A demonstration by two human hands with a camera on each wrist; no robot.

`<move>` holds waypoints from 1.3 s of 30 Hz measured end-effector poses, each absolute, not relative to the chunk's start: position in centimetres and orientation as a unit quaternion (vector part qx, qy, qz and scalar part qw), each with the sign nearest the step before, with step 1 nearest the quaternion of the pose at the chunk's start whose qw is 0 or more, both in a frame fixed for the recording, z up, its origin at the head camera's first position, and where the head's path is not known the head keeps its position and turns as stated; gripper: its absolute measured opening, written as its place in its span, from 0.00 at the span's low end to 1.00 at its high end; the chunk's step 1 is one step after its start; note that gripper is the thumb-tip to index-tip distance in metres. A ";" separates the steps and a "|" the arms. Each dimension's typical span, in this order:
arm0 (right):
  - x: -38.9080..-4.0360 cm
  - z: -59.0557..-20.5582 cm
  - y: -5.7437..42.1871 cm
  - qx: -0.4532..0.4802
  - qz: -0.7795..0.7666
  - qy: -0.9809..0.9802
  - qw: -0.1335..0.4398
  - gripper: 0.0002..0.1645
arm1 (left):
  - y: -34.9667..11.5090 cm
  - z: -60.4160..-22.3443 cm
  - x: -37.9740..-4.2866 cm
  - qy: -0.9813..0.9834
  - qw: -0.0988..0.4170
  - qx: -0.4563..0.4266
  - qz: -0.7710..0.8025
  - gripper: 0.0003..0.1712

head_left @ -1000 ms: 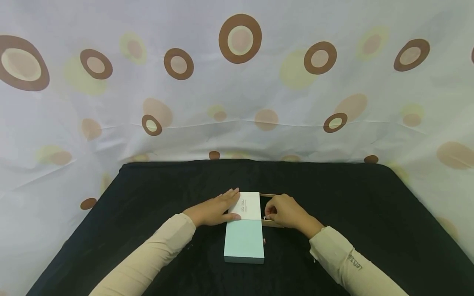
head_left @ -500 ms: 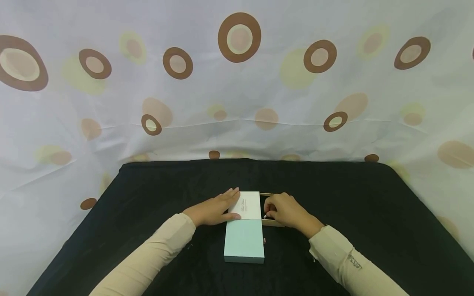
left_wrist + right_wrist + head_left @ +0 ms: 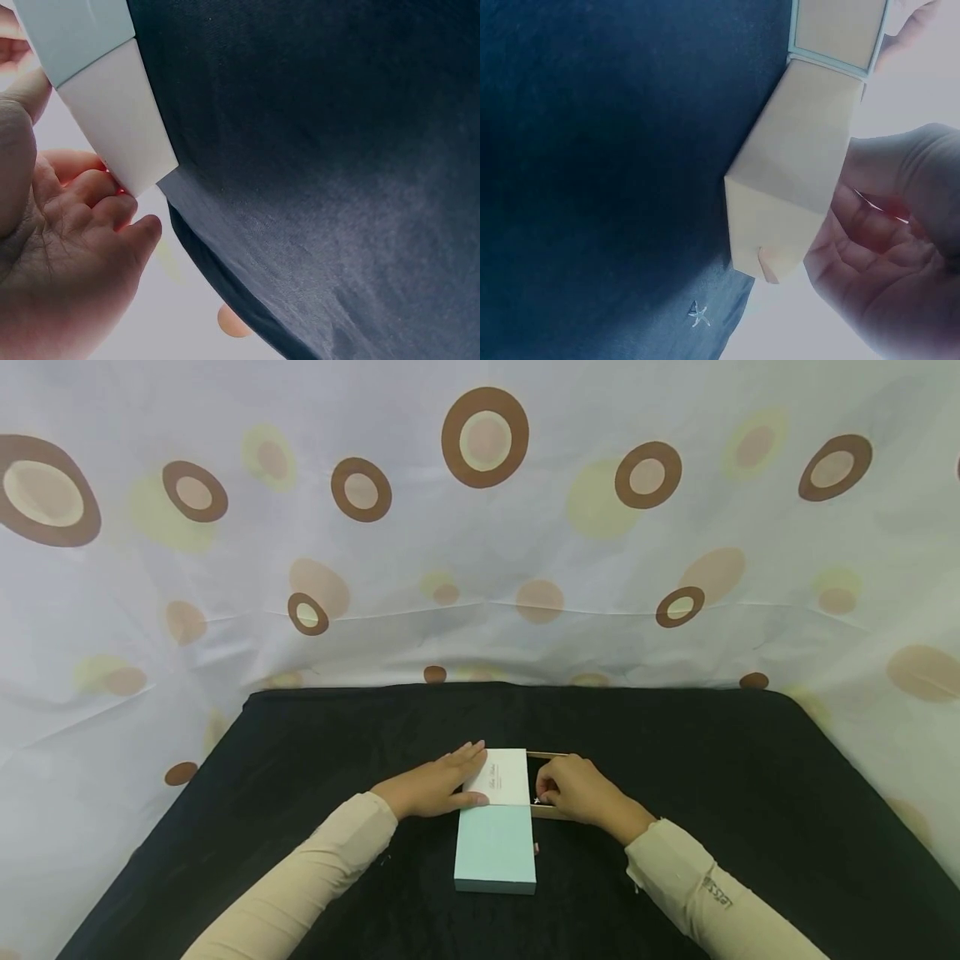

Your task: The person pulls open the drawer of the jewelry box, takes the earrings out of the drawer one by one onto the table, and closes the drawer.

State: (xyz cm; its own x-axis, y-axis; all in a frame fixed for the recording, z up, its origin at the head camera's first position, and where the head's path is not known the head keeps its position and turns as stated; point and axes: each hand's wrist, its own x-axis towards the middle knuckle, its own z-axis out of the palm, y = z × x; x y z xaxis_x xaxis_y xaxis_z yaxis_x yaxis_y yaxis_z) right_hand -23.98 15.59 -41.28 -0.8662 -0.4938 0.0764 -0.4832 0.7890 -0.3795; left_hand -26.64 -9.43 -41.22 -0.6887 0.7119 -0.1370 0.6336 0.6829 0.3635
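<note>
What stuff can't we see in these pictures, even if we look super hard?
Head view: whether the right hand holds anything; the hand itself blocks it.
Head view: part of the inside of the open drawer; that hand hides it.
Head view: the tiny writing on the white box; too small to read.
Left wrist view: the rest of the pale blue box; the top edge cuts it off.

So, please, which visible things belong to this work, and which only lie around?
Likely in use:
left hand
white box under it
pulled-out drawer
right hand
small white piece beside it

Likely just around:
turquoise box adjoining the white one
star-shaped piece on black cloth
patterned curtain
</note>
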 end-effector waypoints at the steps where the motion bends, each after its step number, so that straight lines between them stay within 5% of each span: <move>1: -24.0 -41.3 15.6 -0.254 -0.199 0.946 0.016 0.11 | -9.4 -41.2 -26.7 0.907 0.135 0.371 0.145 0.45; 21: -24.0 -41.6 16.1 -0.277 -0.228 0.933 -0.001 0.12 | -9.3 -41.4 -26.8 0.909 0.131 0.371 0.137 0.46; 39: -23.9 -40.3 20.0 -0.235 -0.299 0.925 -0.012 0.03 | -9.3 -41.5 -26.9 0.907 0.135 0.372 0.139 0.46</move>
State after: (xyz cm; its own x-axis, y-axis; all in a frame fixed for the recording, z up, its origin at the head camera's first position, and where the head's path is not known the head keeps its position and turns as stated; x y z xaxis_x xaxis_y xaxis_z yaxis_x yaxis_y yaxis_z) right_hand -23.94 20.05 -40.34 -0.8896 -0.4268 0.1623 -0.4410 0.7108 -0.5480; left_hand -26.86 -9.30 -41.50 -0.6859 0.7137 -0.1421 0.6383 0.6837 0.3537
